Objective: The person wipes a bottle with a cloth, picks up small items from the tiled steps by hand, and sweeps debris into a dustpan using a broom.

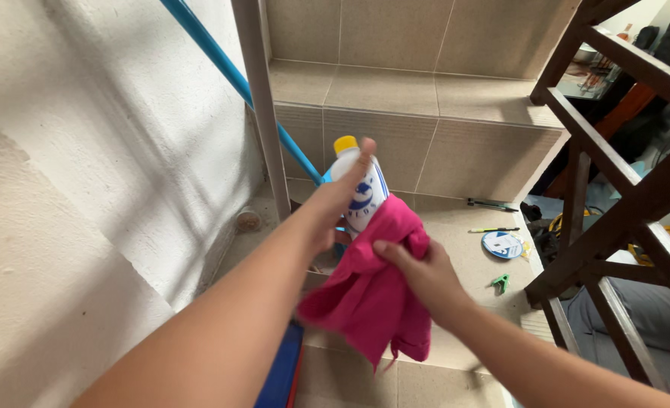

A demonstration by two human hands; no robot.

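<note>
Pink cloth (373, 291) hangs in the air above the tiled stair landing (463, 234), and we see it pressed against the lower side of a white bottle (361, 189) with a yellow cap (345, 143). Our right hand (418, 272) is clenched on the cloth, the fingers buried in its folds. Our left hand (335, 204) grasps the bottle, the thumb lying up along its side. What is inside the bottle we cannot tell. Near the landing's right edge lie a round blue lid (503, 244) and a green clip (500, 282).

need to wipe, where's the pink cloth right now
In the head view, centre frame: the pink cloth is gripped by the right hand, pressed against the white bottle the left hand holds.
</note>
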